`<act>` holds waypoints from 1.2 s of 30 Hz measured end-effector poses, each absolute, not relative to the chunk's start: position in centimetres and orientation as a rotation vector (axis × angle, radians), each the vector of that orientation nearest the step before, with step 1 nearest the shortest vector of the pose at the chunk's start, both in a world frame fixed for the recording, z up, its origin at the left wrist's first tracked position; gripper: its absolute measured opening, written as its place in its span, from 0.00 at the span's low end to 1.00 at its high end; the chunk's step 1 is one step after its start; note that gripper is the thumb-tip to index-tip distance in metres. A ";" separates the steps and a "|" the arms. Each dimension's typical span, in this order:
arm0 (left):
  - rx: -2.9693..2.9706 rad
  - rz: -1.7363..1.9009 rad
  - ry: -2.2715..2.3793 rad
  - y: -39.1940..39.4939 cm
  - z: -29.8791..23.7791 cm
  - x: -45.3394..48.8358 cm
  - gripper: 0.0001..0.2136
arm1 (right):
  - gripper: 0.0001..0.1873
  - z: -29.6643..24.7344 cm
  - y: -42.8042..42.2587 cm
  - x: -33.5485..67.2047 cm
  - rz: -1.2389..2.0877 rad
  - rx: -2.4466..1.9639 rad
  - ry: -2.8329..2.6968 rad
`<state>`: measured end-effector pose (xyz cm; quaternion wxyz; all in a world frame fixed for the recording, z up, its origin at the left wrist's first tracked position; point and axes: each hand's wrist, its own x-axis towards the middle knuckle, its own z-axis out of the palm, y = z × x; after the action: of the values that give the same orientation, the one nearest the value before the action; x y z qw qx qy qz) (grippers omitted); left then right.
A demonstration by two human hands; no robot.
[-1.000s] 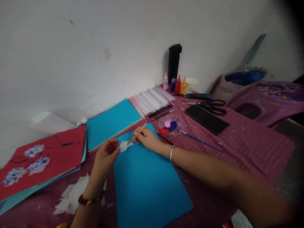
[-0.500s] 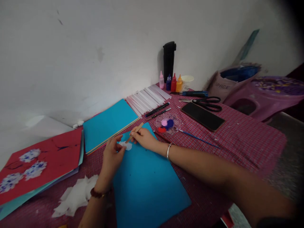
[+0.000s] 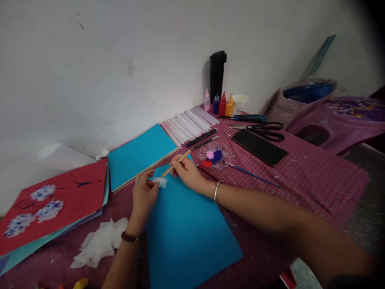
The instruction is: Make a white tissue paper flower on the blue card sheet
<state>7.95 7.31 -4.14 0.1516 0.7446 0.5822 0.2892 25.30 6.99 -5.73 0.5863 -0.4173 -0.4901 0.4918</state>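
Note:
A flat wooden craft stick (image 3: pixel 177 162) is held like a pencil in my right hand (image 3: pixel 188 173). Its lower end meets a small piece of white tissue paper (image 3: pixel 161 182) on the upper part of a blue sheet (image 3: pixel 192 237). My left hand (image 3: pixel 145 192) is closed at the tissue's left side, thumb and forefinger pinching its edge. The tissue looks puckered around the stick's end. Left of my left wrist lies a loose pile of more white tissue pieces (image 3: pixel 100 243).
A paint palette (image 3: pixel 215 155), a blue brush (image 3: pixel 255 176), a phone (image 3: pixel 259 147) and scissors (image 3: pixel 264 130) lie to the right. Behind are paint bottles (image 3: pixel 222 105), paper strips (image 3: pixel 189 126) and blue sheets (image 3: pixel 141 156). A red sheet with tissue flowers (image 3: pixel 81 200) sits left.
My right hand has shifted slightly right, and the stick leans lower. The tissue, flatter before, now looks more gathered. My left hand stays beside it. The whole view has shifted a little.

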 end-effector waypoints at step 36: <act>1.732 1.090 1.777 7.5 -1.7 4.7 0.16 | 0.08 -6.0 6.8 26.0 1.025 -1.045 -1.350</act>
<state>4.69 7.52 -1.72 0.2140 0.6242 0.6406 0.3927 25.97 6.76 -6.02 0.5440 -0.4402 -0.5689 0.4321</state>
